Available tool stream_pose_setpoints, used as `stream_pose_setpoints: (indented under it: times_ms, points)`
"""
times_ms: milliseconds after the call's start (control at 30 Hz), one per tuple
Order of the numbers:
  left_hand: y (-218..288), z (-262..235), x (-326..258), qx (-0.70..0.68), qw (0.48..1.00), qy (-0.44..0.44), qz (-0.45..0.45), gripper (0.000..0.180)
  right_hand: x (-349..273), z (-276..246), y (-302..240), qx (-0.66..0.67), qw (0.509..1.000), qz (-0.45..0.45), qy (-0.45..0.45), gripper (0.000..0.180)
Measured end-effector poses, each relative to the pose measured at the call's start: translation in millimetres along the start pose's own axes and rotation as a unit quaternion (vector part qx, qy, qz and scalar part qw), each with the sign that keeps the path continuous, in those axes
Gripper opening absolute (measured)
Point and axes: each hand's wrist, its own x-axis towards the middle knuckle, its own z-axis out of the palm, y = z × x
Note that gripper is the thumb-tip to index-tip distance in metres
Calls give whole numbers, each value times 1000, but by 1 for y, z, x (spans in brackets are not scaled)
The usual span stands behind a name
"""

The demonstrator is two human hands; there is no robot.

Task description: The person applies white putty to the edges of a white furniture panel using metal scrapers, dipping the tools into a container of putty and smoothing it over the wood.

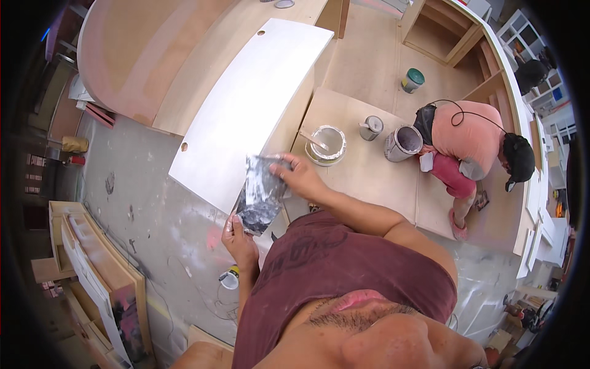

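Both of my hands hold a dark sheet of sandpaper (261, 195) smeared with white dust. My right hand (302, 178) pinches its upper right part between thumb and fingers. My left hand (239, 243) grips the lower left edge, with the thumb showing in front. The sheet looks creased and darker toward its lower end. Just beyond it lies a long white panel (252, 104) with a curved edge and two small round holes. To the right of my right hand stands an open white-rimmed bucket (327, 161) with a flat stick (313, 139) in it.
A small can (371, 128) and a larger open can (398, 146) stand on the wooden surface (369, 184), with a green-lidded can (413, 80) farther off. At right, a person in a pink shirt (467, 132) bends over. Wooden cabinet pieces (98, 277) lie at left.
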Motion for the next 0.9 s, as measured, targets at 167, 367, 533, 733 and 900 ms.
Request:
stream_pose_setpoints:
  times_ms: [167, 367, 533, 733, 900]
  points:
    - [9, -6, 11, -104, 994, 40, -15, 26, 26, -54, -5, 105, 991, 12, 77, 34]
    - [17, -8, -1, -132, 985, 107, 6, 23, 22, -121, 33, 114, 986, -8, 123, 30]
    - [12, -16, 11, -131, 986, 103, 14, 24, 20, -128, 58, 137, 976, -32, 168, 28]
    - [8, -31, 23, -140, 990, 19, 3, 26, -7, -120, 71, 118, 970, -52, 207, 34]
    - [2, -55, 46, -109, 993, -43, -22, 29, -38, -115, 95, 132, 944, -119, 280, 36]
